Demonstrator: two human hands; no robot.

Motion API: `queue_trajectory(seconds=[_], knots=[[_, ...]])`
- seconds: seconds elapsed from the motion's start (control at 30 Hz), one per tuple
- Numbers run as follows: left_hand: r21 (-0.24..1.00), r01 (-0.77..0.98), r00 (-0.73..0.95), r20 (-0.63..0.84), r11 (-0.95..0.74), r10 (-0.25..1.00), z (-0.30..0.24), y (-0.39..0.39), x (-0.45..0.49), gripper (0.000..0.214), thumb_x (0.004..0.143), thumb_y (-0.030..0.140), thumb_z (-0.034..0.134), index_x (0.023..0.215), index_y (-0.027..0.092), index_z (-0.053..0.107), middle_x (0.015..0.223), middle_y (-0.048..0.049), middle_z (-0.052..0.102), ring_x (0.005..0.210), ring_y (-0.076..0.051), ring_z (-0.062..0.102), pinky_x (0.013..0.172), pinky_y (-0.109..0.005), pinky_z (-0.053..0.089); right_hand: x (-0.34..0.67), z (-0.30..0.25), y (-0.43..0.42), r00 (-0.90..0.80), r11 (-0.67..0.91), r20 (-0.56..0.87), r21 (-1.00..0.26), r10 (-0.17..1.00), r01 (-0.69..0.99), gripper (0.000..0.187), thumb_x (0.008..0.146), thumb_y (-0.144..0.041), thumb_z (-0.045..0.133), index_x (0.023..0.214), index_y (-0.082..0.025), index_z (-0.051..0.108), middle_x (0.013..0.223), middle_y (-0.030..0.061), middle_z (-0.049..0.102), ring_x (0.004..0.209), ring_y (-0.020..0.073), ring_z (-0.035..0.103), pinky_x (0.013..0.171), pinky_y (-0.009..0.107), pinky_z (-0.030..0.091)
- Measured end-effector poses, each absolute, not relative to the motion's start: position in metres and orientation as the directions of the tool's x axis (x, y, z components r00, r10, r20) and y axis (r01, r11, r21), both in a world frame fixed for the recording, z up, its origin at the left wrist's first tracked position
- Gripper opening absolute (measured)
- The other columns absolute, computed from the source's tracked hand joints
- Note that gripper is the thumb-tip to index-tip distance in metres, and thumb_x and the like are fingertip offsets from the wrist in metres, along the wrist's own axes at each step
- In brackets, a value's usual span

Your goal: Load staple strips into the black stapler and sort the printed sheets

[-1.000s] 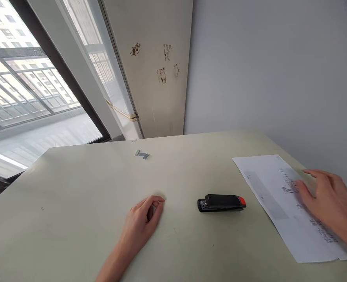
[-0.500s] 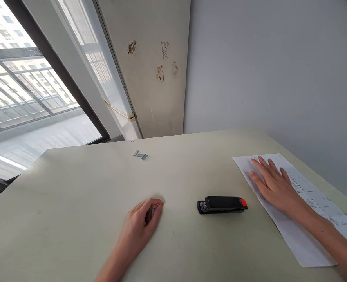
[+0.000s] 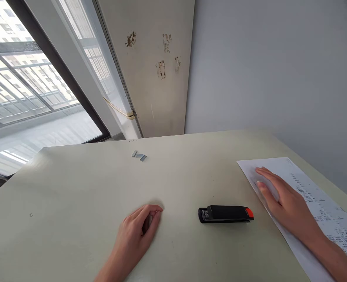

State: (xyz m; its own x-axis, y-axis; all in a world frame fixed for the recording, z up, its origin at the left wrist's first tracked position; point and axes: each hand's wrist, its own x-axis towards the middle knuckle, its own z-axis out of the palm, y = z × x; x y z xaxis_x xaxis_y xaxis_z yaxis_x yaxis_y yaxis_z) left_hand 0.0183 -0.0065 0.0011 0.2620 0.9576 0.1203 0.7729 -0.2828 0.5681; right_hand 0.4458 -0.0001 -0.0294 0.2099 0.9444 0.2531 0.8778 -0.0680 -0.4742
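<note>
My left hand rests on the table, its fingers curled in and the thumb tip meeting the index finger; nothing shows between them. A black stapler with a red end lies flat to the right of that hand, apart from it. Farther right, my right hand is over a printed sheet of paper. Its thumb stands apart from the fingers, which are close together and slightly bent. Whether the fingertips press on the sheet I cannot tell. The forearm covers part of the paper.
Several small strips of staples lie near the far side of the pale table. A single loose staple is at the left. Behind the table are a grey wall, a stained panel and a window at the left.
My right hand has turned more onto its side, and its fingers have drawn together from a flat spread. My left hand keeps its curled pose. The view has shifted slightly.
</note>
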Motion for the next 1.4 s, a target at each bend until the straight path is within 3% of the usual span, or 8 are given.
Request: queue_trajectory(seconds=[0.07,0.13,0.33,0.53,1.07,1.17,1.3,1.4], knots=[[0.57,0.772,0.261,0.12,-0.282,0.958,0.001,-0.006,0.019,0.027,0.106,0.042,0.05,0.102,0.026,0.071,0.068,0.0028,0.059,0.057,-0.014,0.053,0.057,-0.025,0.042,0.439,-0.021,-0.006,0.163,-0.008,0.249,-0.524,0.955,0.852,0.043,0.105,-0.056,0.048,0.14,-0.035,0.064,0.148,0.003,0.067,0.122,0.0308,0.072,0.055,0.032,0.063],[0.57,0.77,0.265,0.123,-0.286,0.956,0.002,-0.007,0.019,0.027,0.107,0.042,0.049,0.102,0.026,0.071,0.068,0.0029,0.059,0.057,-0.014,0.053,0.057,-0.025,0.042,0.431,-0.017,-0.013,0.078,0.072,0.238,-0.562,0.968,0.824,0.037,0.106,-0.055,0.049,0.132,-0.036,0.068,0.139,0.0034,0.072,0.106,0.0278,0.077,0.046,0.03,0.057],[0.57,0.767,0.275,0.122,-0.294,0.954,0.004,-0.006,0.018,0.028,0.107,0.04,0.048,0.101,0.026,0.071,0.068,0.0026,0.06,0.055,-0.013,0.05,0.056,-0.025,0.042,0.418,-0.015,-0.024,-0.287,0.391,0.266,-0.595,0.92,0.702,0.025,0.108,-0.038,0.051,0.125,-0.035,0.069,0.118,0.0039,0.078,0.11,0.0265,0.074,0.09,0.04,0.062],[0.574,0.755,0.289,0.14,-0.315,0.947,0.0,-0.007,0.017,0.023,0.107,0.036,0.049,0.103,0.026,0.07,0.073,0.0034,0.064,0.056,-0.012,0.051,0.056,-0.024,0.042,0.411,-0.014,-0.021,-0.414,0.484,0.261,-0.585,0.872,0.651,0.028,0.099,-0.039,0.07,0.127,-0.033,0.065,0.114,0.0039,0.076,0.104,0.0257,0.074,0.088,0.036,0.062],[0.657,0.637,0.425,0.137,-0.403,0.895,0.003,0.005,0.057,0.021,0.109,0.033,0.048,0.107,0.024,0.067,0.072,0.0047,0.061,0.059,-0.011,0.052,0.062,-0.023,0.043,0.396,-0.018,-0.022,-0.305,0.294,0.11,-0.687,0.946,0.665,0.016,0.104,-0.042,0.063,0.119,-0.036,0.065,0.111,0.0019,0.072,0.099,0.0236,0.071,0.084,0.033,0.059],[0.632,0.586,0.549,0.151,-0.507,0.822,0.002,0.014,0.083,0.018,0.106,0.037,0.057,0.117,0.023,0.061,0.078,0.0048,0.068,0.064,-0.012,0.061,0.066,-0.025,0.045,0.393,-0.017,-0.021,-0.295,0.289,0.113,-0.685,0.949,0.669,0.017,0.104,-0.044,0.064,0.119,-0.036,0.066,0.112,0.0017,0.072,0.1,0.0235,0.07,0.084,0.033,0.059],[0.547,0.564,0.645,0.176,-0.619,0.743,-0.001,0.024,0.1,0.054,0.09,0.057,0.076,0.125,0.021,0.056,0.083,0.0038,0.069,0.065,-0.015,0.065,0.061,-0.028,0.042,0.389,-0.017,-0.019,-0.294,0.284,0.108,-0.692,0.95,0.663,0.016,0.104,-0.045,0.063,0.117,-0.036,0.067,0.112,0.002,0.071,0.101,0.0235,0.07,0.084,0.033,0.059],[0.484,0.565,0.669,0.204,-0.668,0.714,-0.005,0.026,0.1,0.042,0.094,0.052,0.074,0.12,0.022,0.058,0.084,0.003,0.069,0.067,-0.017,0.065,0.06,-0.029,0.041,0.389,-0.015,-0.018,-0.298,0.29,0.115,-0.702,0.948,0.65,0.017,0.104,-0.045,0.063,0.117,-0.034,0.067,0.111,0.0027,0.072,0.101,0.0237,0.07,0.085,0.034,0.059]])
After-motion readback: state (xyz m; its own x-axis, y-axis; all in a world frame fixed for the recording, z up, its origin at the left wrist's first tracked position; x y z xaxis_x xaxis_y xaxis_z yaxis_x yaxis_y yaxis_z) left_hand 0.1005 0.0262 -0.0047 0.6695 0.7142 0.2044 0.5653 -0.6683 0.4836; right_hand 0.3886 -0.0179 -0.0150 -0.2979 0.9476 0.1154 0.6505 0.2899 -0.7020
